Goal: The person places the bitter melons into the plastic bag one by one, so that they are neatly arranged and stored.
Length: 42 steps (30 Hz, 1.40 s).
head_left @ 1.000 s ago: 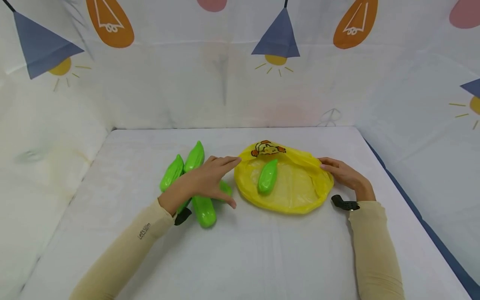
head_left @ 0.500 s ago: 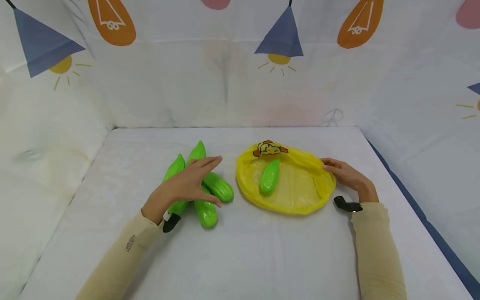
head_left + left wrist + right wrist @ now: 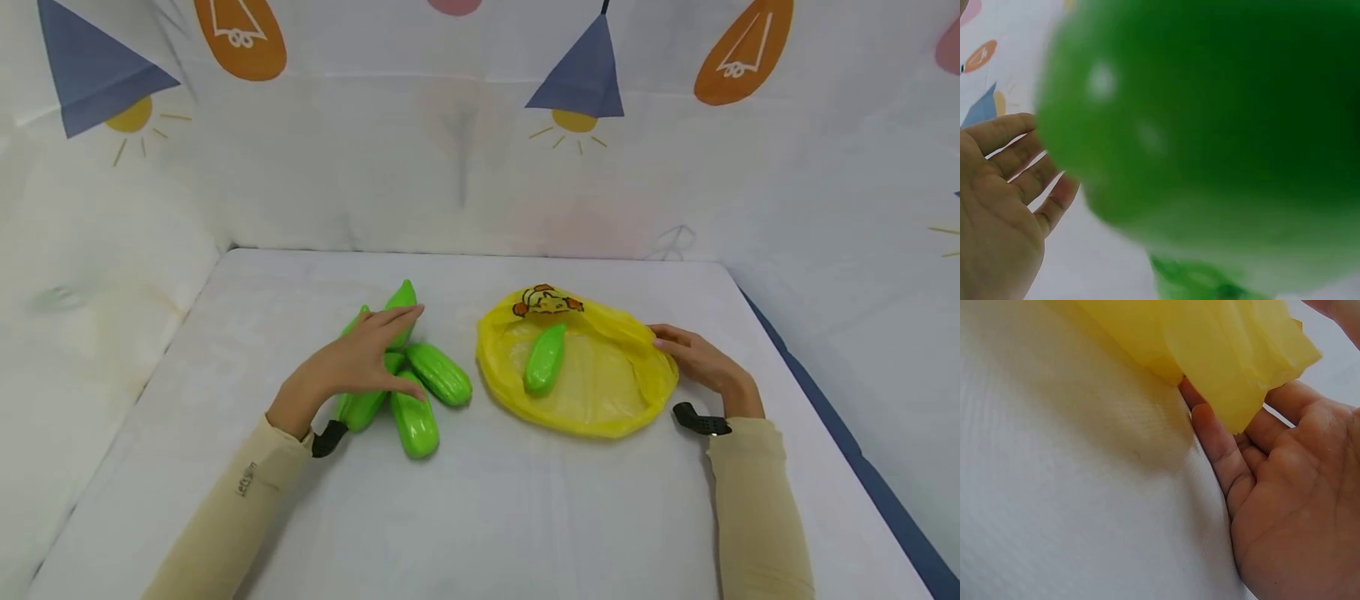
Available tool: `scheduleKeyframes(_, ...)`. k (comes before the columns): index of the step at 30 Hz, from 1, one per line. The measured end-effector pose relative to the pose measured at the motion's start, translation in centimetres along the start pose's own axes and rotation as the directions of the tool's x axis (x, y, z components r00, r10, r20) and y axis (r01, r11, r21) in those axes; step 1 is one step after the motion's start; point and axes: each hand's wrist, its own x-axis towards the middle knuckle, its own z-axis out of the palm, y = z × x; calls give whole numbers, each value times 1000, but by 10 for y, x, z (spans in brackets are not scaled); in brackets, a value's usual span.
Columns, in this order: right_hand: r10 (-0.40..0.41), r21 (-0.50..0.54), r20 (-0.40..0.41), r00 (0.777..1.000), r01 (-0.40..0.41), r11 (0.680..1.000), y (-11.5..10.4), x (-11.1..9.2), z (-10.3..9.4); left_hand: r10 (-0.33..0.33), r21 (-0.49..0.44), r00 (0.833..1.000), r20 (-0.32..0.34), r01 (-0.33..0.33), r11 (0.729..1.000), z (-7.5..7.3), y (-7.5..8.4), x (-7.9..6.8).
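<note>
Several glossy green toy vegetables, cucumber-like with pointed tips, lie in a cluster on the left; one of them (image 3: 438, 375) points toward the bag. Over this cluster my left hand (image 3: 341, 367) spreads its thumb and fingers, covering part of it. In the left wrist view a large blurred green toy vegetable (image 3: 1210, 125) fills most of the picture, beside the extended fingers (image 3: 1025, 153). A yellow plastic bag (image 3: 600, 421) lies with its mouth wide, a green toy vegetable (image 3: 545, 360) inside. My right hand (image 3: 705, 364) holds the bag's right rim, fingers (image 3: 1213, 434) behind the yellow film.
A white cloth covers the table (image 3: 495, 517). White fabric walls (image 3: 337, 167) with printed lamps and bulbs rise at the back and sides. A dark blue strip (image 3: 832, 417) runs along the right table edge. Black straps (image 3: 702, 419) sit at both wrists.
My left hand has moved left, away from the bag, over the green toy vegetables, uncovering those on the cluster's right. The right hand stays at the bag rim; the head view shifts slightly.
</note>
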Motion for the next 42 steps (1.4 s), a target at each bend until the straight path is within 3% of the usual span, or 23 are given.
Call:
scheduleKeyframes(5,-9,7,9,1000,9,1000,-1,-1,2,-38,-2,999,13,38,999,-4,-11,-3)
scheduleKeyframes(11,-35,45,4,999,34,998,-2,-2,0,-65,-8,997,-32,65,998,-18,-30,-6)
scheduleKeyframes(16,-36,46,14,999,36,998,1,-1,-2,-106,-79,993,-43,102,992,-30,-48,-12)
scheduleKeyframes(19,-23,34,13,1000,22,999,2,-1,-2,-127,-128,992,-14,124,984,-34,-60,-17)
scheduleKeyframes(25,-22,35,13,1000,22,999,2,2,-2,-166,-187,983,82,179,966,-30,-78,-25)
scheduleKeyframes(29,-26,34,12,1000,25,999,1,2,-1,-138,-201,984,113,159,967,-24,-84,-25)
scheduleKeyframes(39,-24,41,13,1000,24,999,-4,-1,-1,-139,-218,985,102,158,963,-21,-97,-28)
scheduleKeyframes(42,-34,42,14,999,34,999,-3,-1,-1,-107,-247,988,107,131,960,-20,-99,-28)
